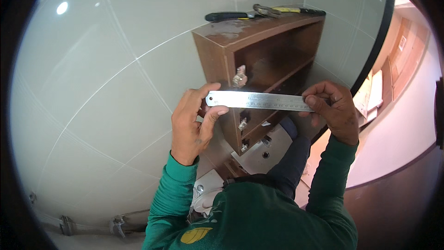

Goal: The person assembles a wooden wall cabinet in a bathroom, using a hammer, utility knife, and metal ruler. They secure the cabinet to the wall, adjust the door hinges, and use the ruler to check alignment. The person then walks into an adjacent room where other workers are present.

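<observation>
A steel ruler (256,100) is stretched level between my two hands, in front of the open side of a brown wooden cabinet (211,60). My left hand (192,122) pinches the ruler's left end, next to its small hole, with the thumb below and a finger above. At the other end, the thumb and fingers of my right hand (334,111) close on the ruler. Metal hinges show along the cabinet's front edge, the upper hinge (240,77) just above the ruler and a lower hinge (243,124) below it.
On the cabinet top lie a black-handled tool (227,16) and a hammer (277,10) with a yellow and black handle. A white sink (266,150) sits below. Tiled wall (115,78) rises on the left and behind; a dark-framed doorway (377,51) is at the right.
</observation>
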### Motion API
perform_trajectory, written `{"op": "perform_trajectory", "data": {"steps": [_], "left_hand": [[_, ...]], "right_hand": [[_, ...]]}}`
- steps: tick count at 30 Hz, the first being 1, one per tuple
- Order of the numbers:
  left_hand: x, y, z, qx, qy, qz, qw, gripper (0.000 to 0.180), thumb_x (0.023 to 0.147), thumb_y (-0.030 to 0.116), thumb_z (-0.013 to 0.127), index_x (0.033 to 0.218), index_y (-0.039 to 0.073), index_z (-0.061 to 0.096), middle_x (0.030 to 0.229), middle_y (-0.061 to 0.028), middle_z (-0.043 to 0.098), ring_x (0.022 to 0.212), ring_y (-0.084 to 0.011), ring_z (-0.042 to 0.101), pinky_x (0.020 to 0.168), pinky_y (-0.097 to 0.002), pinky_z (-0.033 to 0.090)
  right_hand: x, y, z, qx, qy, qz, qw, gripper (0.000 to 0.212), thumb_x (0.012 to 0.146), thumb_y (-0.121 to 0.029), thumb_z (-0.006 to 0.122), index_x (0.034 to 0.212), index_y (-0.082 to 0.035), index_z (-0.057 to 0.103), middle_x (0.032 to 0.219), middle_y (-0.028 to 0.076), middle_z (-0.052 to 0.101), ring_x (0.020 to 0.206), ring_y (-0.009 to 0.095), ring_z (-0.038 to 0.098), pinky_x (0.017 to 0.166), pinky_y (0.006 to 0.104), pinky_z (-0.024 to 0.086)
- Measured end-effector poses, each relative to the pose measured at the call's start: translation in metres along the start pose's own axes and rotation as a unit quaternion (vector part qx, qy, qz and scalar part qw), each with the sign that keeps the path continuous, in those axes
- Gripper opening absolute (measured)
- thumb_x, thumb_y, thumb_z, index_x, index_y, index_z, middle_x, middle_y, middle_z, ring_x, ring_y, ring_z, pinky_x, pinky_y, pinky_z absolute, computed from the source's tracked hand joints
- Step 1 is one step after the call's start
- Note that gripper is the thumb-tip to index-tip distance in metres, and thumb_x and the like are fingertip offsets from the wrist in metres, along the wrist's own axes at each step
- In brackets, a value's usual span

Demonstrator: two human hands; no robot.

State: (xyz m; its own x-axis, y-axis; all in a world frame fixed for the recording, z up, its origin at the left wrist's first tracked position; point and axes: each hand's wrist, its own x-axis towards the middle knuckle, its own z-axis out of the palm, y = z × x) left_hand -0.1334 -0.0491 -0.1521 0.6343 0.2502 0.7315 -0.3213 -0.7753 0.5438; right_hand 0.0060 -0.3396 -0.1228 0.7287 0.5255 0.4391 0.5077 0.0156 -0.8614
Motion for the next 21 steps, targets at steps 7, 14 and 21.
{"op": "perform_trajectory", "data": {"steps": [7,14,21], "left_hand": [[-0.010,-0.022,-0.010,-0.030,0.093,-0.040,0.994,0.037,0.090,0.019,0.084,0.122,0.003,0.072,0.091,-0.0017,0.059,0.076,-0.0111,0.052,0.064,-0.0256,0.047],[-0.027,-0.062,-0.003,-0.167,0.192,-0.071,0.964,0.019,0.097,0.008,0.076,0.114,0.004,0.070,0.106,-0.0060,0.065,0.085,-0.0107,0.062,0.064,-0.0242,0.057],[-0.024,-0.071,-0.008,-0.085,0.322,0.024,0.943,0.016,0.099,-0.001,0.069,0.114,0.002,0.071,0.124,-0.0131,0.070,0.095,-0.0147,0.068,0.069,-0.0256,0.059]], "right_hand": [[0.030,-0.004,0.017,0.033,-0.072,-0.014,0.997,0.026,0.100,-0.018,0.072,0.113,0.004,0.067,0.107,0.020,0.076,0.083,0.021,0.077,0.073,0.0312,0.062],[0.045,0.026,0.055,0.191,-0.066,-0.143,0.969,0.014,0.092,-0.004,0.077,0.106,0.000,0.074,0.122,0.020,0.074,0.104,0.027,0.076,0.098,0.0441,0.060],[0.039,0.021,0.063,0.059,-0.140,-0.312,0.938,0.019,0.080,0.006,0.083,0.096,-0.005,0.080,0.131,0.019,0.071,0.118,0.031,0.072,0.108,0.0453,0.056]]}}
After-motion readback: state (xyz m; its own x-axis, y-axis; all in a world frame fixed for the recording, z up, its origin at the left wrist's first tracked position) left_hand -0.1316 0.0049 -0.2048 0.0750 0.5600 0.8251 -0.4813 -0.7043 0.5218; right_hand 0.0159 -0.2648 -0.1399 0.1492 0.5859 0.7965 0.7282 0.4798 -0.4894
